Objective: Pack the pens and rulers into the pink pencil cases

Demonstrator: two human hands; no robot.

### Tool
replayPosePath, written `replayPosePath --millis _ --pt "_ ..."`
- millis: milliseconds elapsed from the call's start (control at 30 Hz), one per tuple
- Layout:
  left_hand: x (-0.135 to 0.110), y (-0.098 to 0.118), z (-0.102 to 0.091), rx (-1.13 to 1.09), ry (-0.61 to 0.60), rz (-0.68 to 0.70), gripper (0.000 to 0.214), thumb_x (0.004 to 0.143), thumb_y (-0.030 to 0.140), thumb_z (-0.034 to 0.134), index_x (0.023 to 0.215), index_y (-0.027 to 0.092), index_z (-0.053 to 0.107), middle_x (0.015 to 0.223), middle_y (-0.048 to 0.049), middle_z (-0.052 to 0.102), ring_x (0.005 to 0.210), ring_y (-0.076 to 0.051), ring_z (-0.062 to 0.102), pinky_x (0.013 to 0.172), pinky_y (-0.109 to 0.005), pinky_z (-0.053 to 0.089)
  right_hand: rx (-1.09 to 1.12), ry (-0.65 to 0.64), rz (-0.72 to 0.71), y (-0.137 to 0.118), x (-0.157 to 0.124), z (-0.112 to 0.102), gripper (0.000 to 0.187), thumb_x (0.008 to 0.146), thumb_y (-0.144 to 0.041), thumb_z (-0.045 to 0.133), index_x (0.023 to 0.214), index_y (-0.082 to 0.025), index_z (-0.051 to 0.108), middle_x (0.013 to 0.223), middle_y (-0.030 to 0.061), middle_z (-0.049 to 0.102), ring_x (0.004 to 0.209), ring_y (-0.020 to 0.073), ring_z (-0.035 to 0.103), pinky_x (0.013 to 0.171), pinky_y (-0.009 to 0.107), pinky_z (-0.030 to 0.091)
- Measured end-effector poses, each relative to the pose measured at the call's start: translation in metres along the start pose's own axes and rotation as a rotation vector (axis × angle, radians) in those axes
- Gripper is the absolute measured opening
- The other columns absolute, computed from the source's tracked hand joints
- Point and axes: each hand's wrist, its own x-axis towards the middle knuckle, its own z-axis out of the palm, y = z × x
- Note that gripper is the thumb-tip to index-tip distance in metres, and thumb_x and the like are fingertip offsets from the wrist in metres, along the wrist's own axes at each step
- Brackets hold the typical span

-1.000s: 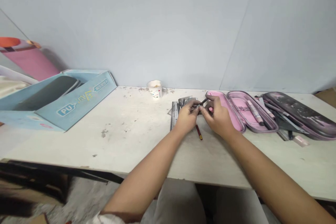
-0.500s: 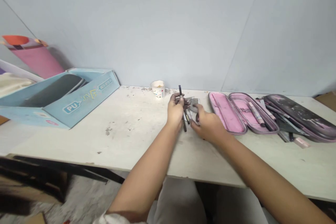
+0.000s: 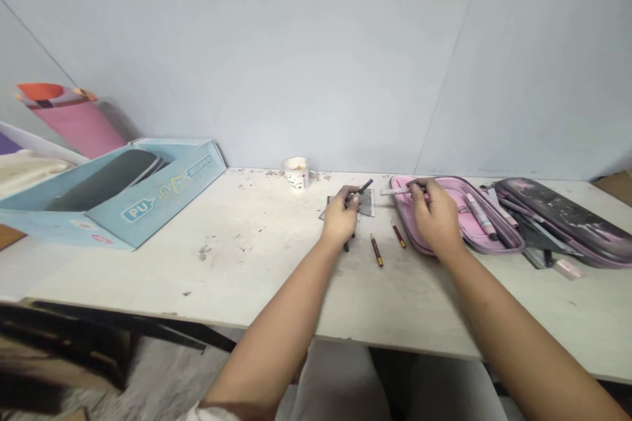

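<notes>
My left hand (image 3: 340, 214) is closed around a few dark pens or pencils (image 3: 364, 187) whose tips stick out above and below the fist. It hovers over some clear rulers (image 3: 368, 204) lying flat on the table. My right hand (image 3: 434, 214) pinches a slim white and pink pen (image 3: 395, 191) above the left half of an open pink pencil case (image 3: 419, 237). Two short red pencils (image 3: 376, 250) lie on the table between my hands.
A second open dark pencil case (image 3: 567, 217) with stationery lies at the right. A small paper cup (image 3: 296, 172) stands by the wall. A light blue cardboard box (image 3: 118, 191) sits at the left, with a pink roll (image 3: 74, 122) behind it. The white table (image 3: 247, 263) is scuffed.
My hands have moved apart. The right hand went right to the pink case with a pale pen in its fingers. Two red pencils now lie uncovered on the table.
</notes>
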Motion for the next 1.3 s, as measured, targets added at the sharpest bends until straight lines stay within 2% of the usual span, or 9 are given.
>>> replayPosePath --millis 167,300,433,633,833,967,1133,1233,1300 --pt "-0.007 0.005 0.002 0.246 -0.077 0.102 0.022 0.077 0.017 0.049 0.095 0.024 0.061 0.080 -0.0017 0.063 0.082 -0.018 0.058 0.081 -0.033 0.042 0.091 0.034 -0.007 0.013 0.002 -0.003 0.026 0.086 -0.031 0.034 0.092 -0.018 0.057 0.089 0.0079 0.062 0.085 0.0209 0.055 0.075 0.033 0.040" --pt "-0.012 0.011 0.003 0.275 -0.189 0.146 0.020 0.077 0.015 0.049 0.092 0.022 0.060 0.083 -0.0019 0.064 0.083 -0.018 0.058 0.083 -0.032 0.041 0.158 -0.110 -0.103 0.012 0.002 0.001 0.022 0.082 -0.024 0.038 0.090 -0.019 0.058 0.093 0.0072 0.062 0.090 0.0204 0.055 0.078 0.032 0.040" --pt "-0.015 0.015 0.003 0.262 -0.185 0.140 0.025 0.076 0.013 0.050 0.100 0.022 0.052 0.080 -0.0012 0.065 0.083 -0.017 0.059 0.082 -0.031 0.041 0.184 -0.198 -0.018 0.013 0.000 0.004 0.020 0.081 -0.030 0.043 0.090 -0.021 0.058 0.082 0.0038 0.064 0.077 0.0188 0.056 0.069 0.029 0.039" --pt "-0.015 0.018 0.002 0.357 -0.178 0.212 0.020 0.079 0.014 0.047 0.098 0.021 0.047 0.089 -0.0032 0.064 0.088 -0.017 0.059 0.081 -0.030 0.041 -0.003 -0.289 0.118 0.019 0.000 0.005 0.048 0.085 -0.053 0.031 0.059 -0.019 0.055 0.050 0.0010 0.050 0.051 0.0151 0.045 0.052 0.027 0.029" --pt "-0.014 0.017 0.003 0.380 -0.160 0.233 0.024 0.078 0.011 0.047 0.099 0.021 0.046 0.099 -0.0048 0.060 0.095 -0.017 0.056 0.084 -0.031 0.041 0.308 -0.311 0.028 0.021 0.005 0.000 0.027 0.079 -0.037 0.048 0.098 -0.020 0.056 0.088 0.0013 0.062 0.077 0.0150 0.055 0.068 0.026 0.039" --pt "-0.014 0.015 0.003 0.358 -0.176 0.243 0.027 0.077 0.008 0.045 0.100 0.021 0.046 0.100 -0.0042 0.060 0.096 -0.017 0.056 0.085 -0.031 0.041 0.222 -0.334 0.179 0.023 0.006 0.000 0.032 0.082 -0.043 0.042 0.071 -0.018 0.058 0.056 -0.0009 0.056 0.059 0.0150 0.052 0.061 0.027 0.038" --pt "-0.013 0.014 0.003 0.358 -0.180 0.221 0.025 0.078 0.009 0.046 0.100 0.022 0.045 0.096 -0.0036 0.062 0.094 -0.017 0.058 0.084 -0.031 0.042 0.337 -0.353 0.088 0.025 0.006 -0.001 0.027 0.079 -0.040 0.047 0.092 -0.020 0.059 0.076 0.0005 0.064 0.072 0.0156 0.057 0.067 0.027 0.041" --pt "-0.013 0.014 0.003 0.355 -0.179 0.207 0.025 0.078 0.009 0.046 0.100 0.022 0.045 0.093 -0.0030 0.062 0.091 -0.016 0.059 0.083 -0.031 0.042 0.281 -0.403 0.174 0.024 0.006 -0.003 0.032 0.082 -0.044 0.042 0.075 -0.019 0.059 0.059 -0.0004 0.059 0.061 0.0154 0.056 0.063 0.028 0.040" --pt "-0.013 0.013 0.004 0.337 -0.180 0.206 0.025 0.078 0.009 0.046 0.100 0.022 0.045 0.092 -0.0030 0.063 0.088 -0.016 0.059 0.083 -0.031 0.043 0.292 -0.409 0.179 0.023 0.006 -0.004 0.034 0.082 -0.046 0.041 0.074 -0.018 0.059 0.062 0.0000 0.060 0.062 0.0153 0.056 0.063 0.028 0.040"
